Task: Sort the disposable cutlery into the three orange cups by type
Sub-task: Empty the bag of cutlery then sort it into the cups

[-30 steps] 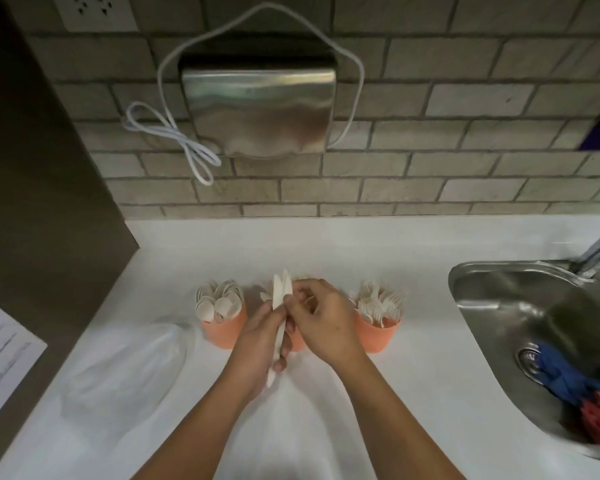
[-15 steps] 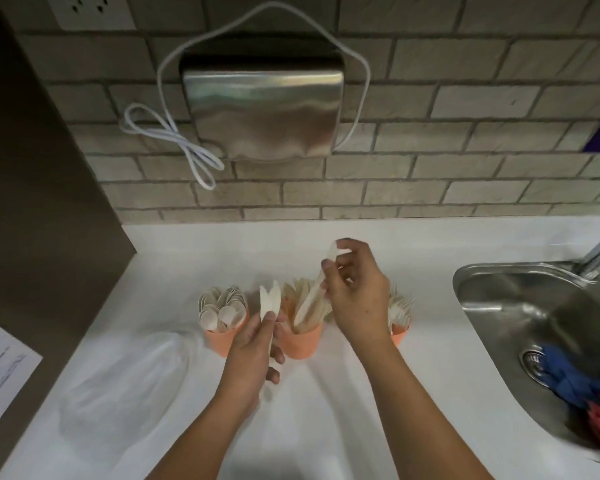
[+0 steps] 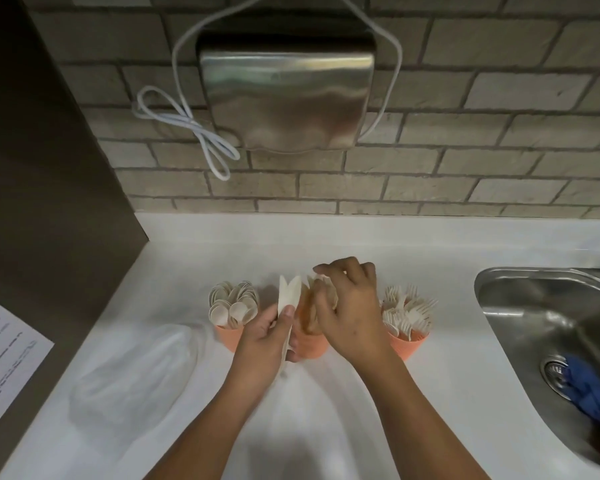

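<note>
Three orange cups stand in a row on the white counter. The left cup [image 3: 230,337] holds spoons [image 3: 234,304], and the right cup [image 3: 408,346] holds forks [image 3: 408,309]. The middle cup [image 3: 311,347] holds knives and is partly hidden by my hands. My left hand [image 3: 262,341] grips a couple of white knives [image 3: 289,295], blades up, just left of the middle cup. My right hand [image 3: 351,315] is lowered over the middle cup. Its curled fingers pinch a knife [image 3: 318,278] at the top, which is blurred.
An empty clear plastic bag [image 3: 136,379] lies on the counter to the left. A steel sink [image 3: 520,306] with a blue cloth [image 3: 584,388] is at the right. A metal dispenser [image 3: 284,98] and white cable [image 3: 194,128] hang on the brick wall. A printed sheet [image 3: 4,358] lies at far left.
My right hand took one knife from the bundle in my left hand, lifted it above the middle cup, and has now lowered it into that cup. The left hand stayed put.
</note>
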### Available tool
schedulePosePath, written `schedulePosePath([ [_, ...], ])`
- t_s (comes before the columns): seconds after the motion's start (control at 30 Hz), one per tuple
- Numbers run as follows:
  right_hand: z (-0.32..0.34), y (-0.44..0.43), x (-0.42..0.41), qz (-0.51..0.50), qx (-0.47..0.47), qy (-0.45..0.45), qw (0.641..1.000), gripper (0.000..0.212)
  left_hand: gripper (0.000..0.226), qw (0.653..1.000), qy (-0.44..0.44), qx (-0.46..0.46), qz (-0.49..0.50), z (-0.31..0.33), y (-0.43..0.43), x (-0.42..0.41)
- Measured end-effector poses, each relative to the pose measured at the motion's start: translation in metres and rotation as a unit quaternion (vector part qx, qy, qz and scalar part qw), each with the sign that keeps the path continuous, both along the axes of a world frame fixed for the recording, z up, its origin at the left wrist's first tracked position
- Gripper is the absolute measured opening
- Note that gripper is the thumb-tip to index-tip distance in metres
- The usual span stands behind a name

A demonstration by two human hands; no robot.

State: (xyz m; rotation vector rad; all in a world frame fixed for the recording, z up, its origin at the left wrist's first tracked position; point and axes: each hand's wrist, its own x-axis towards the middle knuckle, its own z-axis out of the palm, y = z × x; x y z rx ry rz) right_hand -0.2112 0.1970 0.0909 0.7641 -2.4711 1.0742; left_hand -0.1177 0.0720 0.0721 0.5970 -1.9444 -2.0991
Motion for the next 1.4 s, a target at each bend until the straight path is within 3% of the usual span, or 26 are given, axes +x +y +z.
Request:
schedulePosePath([
  [0.13, 0.013, -0.005, -0.002, 0.075, -0.013, -0.084, 0.994, 0.019, 0.029, 0.999, 0.023, 0.019, -0.043, 0.005, 0.004, 0.001],
  [0.2, 0.019, -0.006, -0.003, 0.082, -0.070, -0.124, 0.986, 0.006, 0.031, 0.999, 0.017, 0.019, -0.037, 0.004, 0.003, 0.000],
  [0.33, 0.033, -0.003, -0.008, 0.053, -0.200, -0.219, 0.954, 0.005, 0.027, 0.999, 0.018, 0.048, -0.008, 0.002, 0.001, -0.001],
  [0.43, 0.040, 0.003, -0.013, 0.027, -0.247, -0.169, 0.954, 0.016, 0.028, 0.997, 0.031, 0.065, 0.015, -0.006, -0.001, -0.001],
  [0.57, 0.036, 0.010, -0.019, 0.004, -0.157, -0.016, 0.988, 0.026, 0.027, 0.997, 0.028, 0.063, 0.036, -0.010, -0.004, -0.001],
  [0.73, -0.001, 0.009, -0.022, 0.041, 0.012, 0.019, 0.999, 0.025, 0.026, 0.999, 0.037, -0.020, 0.020, -0.016, -0.009, -0.002],
  [0.83, -0.012, 0.008, -0.017, 0.025, 0.097, 0.078, 0.992, 0.020, 0.017, 0.998, 0.051, -0.021, 0.009, -0.016, -0.008, -0.001],
  [0.97, -0.001, 0.001, -0.002, 0.037, 0.022, 0.037, 0.998, 0.024, 0.023, 0.996, 0.086, -0.017, -0.024, -0.018, -0.008, -0.002],
  [1.07, 0.008, -0.003, 0.000, 0.093, -0.031, -0.039, 0.994, 0.014, 0.036, 0.996, 0.088, 0.003, -0.028, -0.016, -0.008, -0.007],
  [1.13, 0.015, -0.004, -0.003, 0.090, -0.094, -0.101, 0.986, 0.006, 0.027, 0.996, 0.080, 0.006, -0.025, -0.011, -0.009, -0.011],
  [1.23, 0.029, -0.001, -0.008, 0.075, -0.198, -0.184, 0.960, 0.012, 0.017, 0.997, 0.079, -0.003, -0.017, 0.000, -0.015, -0.021],
  [1.33, 0.041, 0.006, -0.013, 0.050, -0.232, -0.138, 0.962, 0.025, 0.031, 0.995, 0.098, -0.004, 0.015, 0.015, -0.021, -0.030],
  [1.4, 0.044, 0.010, -0.018, 0.038, -0.212, -0.083, 0.973, 0.029, 0.046, 0.990, 0.123, -0.063, 0.020, 0.024, -0.023, -0.034],
])
